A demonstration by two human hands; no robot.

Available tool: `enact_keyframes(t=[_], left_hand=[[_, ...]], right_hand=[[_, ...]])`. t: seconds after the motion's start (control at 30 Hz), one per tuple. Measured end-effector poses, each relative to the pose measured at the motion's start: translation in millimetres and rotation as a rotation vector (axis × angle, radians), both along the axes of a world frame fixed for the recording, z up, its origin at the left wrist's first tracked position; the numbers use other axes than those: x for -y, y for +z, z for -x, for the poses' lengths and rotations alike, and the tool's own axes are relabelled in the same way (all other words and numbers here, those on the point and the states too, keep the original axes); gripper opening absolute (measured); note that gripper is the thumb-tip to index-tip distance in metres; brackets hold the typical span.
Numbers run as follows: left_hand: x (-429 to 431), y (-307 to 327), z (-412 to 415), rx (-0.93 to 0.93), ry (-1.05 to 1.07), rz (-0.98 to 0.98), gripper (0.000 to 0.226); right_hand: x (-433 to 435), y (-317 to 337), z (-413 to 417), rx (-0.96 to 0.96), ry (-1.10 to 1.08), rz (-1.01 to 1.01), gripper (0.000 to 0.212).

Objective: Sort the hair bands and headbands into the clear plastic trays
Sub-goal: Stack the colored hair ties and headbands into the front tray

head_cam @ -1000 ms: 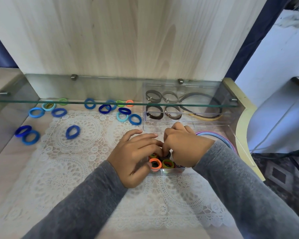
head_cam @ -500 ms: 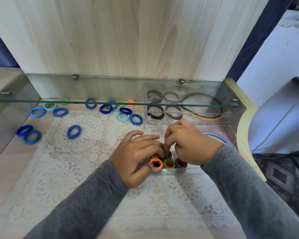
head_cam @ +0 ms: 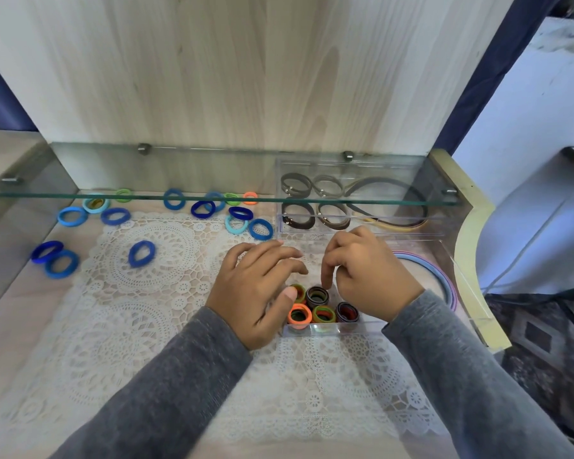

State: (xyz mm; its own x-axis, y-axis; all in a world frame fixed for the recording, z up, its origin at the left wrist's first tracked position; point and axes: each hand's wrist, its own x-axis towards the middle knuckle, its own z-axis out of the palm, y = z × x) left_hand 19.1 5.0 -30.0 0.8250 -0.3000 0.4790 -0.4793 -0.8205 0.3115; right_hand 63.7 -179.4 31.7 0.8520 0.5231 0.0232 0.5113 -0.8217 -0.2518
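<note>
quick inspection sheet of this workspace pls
surface: wooden desk under a white lace doily
job's things: near clear tray holds stacked bands, orange band in front; pastel headbands lie right of them; far clear tray holds dark ties and headbands; loose blue bands lie left
clutter: nothing seen
hands: left hand relaxed, thumb by the bands; right hand curled, index tip at a dark band, grip unclear
cables: dark cable on the floor, right
surroundings: glass shelf, wood back panel, patterned rug

Soft even daylight, faint glass-shelf glare, slight motion blur, wide-angle edge bending.
</note>
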Motion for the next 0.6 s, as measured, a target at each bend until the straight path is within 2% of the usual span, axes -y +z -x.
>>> enact_keyframes(t=[0.3, 0.6], left_hand=[[-0.5, -5.6, -2.6, -0.031, 0.004, -0.054, 0.048], [0.7, -5.4, -3.2, -0.031, 0.021, -0.023, 0.061]], right_hand=[[1.7, 0.5, 0.0, -0.018, -0.007, 0.004, 0.031], [-2.1, -5.7, 3.6, -0.019, -0.006, 0.131, 0.036]])
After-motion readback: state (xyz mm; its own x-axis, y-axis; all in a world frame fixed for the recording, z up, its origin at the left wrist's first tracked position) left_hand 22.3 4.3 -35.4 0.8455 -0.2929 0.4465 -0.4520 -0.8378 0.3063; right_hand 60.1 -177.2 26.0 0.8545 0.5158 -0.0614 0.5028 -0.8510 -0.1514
